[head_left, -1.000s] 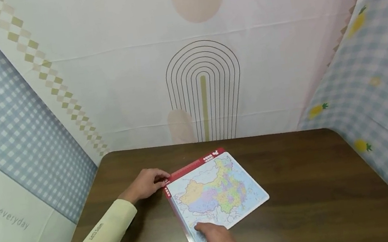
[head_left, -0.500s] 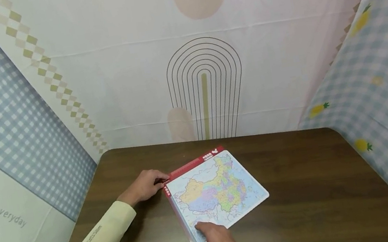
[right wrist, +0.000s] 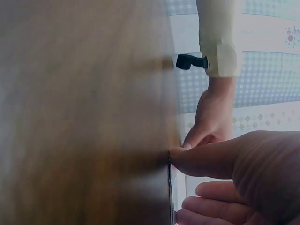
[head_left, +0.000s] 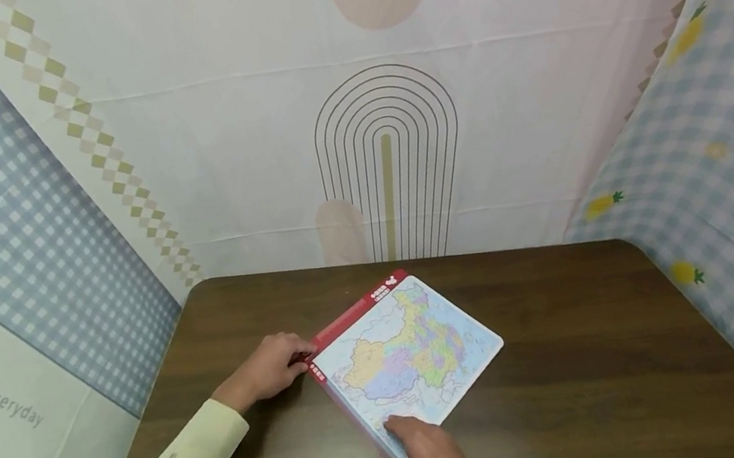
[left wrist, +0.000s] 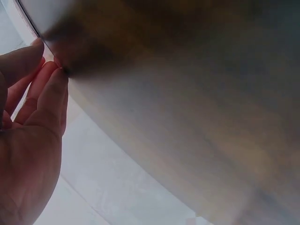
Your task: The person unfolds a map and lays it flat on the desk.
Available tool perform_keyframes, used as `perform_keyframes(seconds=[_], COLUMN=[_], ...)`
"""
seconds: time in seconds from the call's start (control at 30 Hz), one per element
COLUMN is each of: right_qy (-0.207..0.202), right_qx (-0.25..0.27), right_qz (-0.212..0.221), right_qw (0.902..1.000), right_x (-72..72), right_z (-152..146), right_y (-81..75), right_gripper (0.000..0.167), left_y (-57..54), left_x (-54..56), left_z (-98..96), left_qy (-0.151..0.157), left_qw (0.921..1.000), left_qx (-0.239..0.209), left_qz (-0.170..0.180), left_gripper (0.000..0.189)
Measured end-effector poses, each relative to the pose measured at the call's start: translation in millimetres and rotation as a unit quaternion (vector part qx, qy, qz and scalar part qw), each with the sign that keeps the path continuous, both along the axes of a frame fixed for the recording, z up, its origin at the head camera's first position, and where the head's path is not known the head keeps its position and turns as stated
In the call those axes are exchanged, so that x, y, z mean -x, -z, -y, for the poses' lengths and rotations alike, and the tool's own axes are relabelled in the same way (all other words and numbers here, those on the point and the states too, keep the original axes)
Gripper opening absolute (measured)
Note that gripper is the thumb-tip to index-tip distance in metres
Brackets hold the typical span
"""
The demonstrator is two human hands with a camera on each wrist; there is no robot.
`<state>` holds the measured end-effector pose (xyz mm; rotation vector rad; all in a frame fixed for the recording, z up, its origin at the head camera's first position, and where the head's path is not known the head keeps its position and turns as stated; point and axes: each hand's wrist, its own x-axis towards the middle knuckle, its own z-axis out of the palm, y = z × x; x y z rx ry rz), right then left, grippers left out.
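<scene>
A thin, flat map [head_left: 395, 367] with a red strip along its far left edge lies aslant on the brown table. At its left corner, the thumb and fingertips of my left hand [head_left: 275, 365] pinch the red border. My right hand [head_left: 433, 456] grips the near corner, its thumb at the left edge and a finger on the printed face. In the left wrist view, the left hand [left wrist: 35, 103] has its fingertips at the map's edge. The right wrist view shows the right thumb [right wrist: 206, 157] against the thin edge, the other fingers on the printed side.
The wooden table [head_left: 592, 353] extends around the map to a rounded far edge. A pale patterned cloth [head_left: 243, 160] hangs behind it. Checked cloths hang at the left [head_left: 48, 189] and right [head_left: 706, 210].
Both hands have turned the map slightly anticlockwise: its near corner has moved right and its right corner farther away. My left hand has come a little nearer and left. Both grips stay.
</scene>
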<state>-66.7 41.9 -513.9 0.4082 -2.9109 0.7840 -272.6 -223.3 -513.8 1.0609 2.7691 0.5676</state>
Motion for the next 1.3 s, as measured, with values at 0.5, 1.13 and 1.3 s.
perform_keyframes(seconds=[0.5, 1.13, 1.3], right_qy=[-0.006, 0.028, -0.018], right_qx=[-0.023, 0.009, 0.010], right_qz=[0.012, 0.032, 0.053], right_qw=[0.9996, 0.9991, 0.9984], right_x=[-2.2, 6.4, 9.1], right_z=[-30, -79, -100], right_y=[-3.4, -4.3, -6.5], right_gripper=[0.051, 0.052, 0.052], left_y=[1.6, -2.6, -3.5], left_x=[-46.9, -105.0, -116.9], left_z=[-1.8, -14.1, -16.5], left_qy=[-0.067, -0.135, -0.150], left_qw=[0.9972, 0.9864, 0.9806], left_qx=[-0.029, -0.080, -0.095], left_qz=[-0.018, 0.050, 0.084], left_gripper=[0.025, 0.033, 0.034])
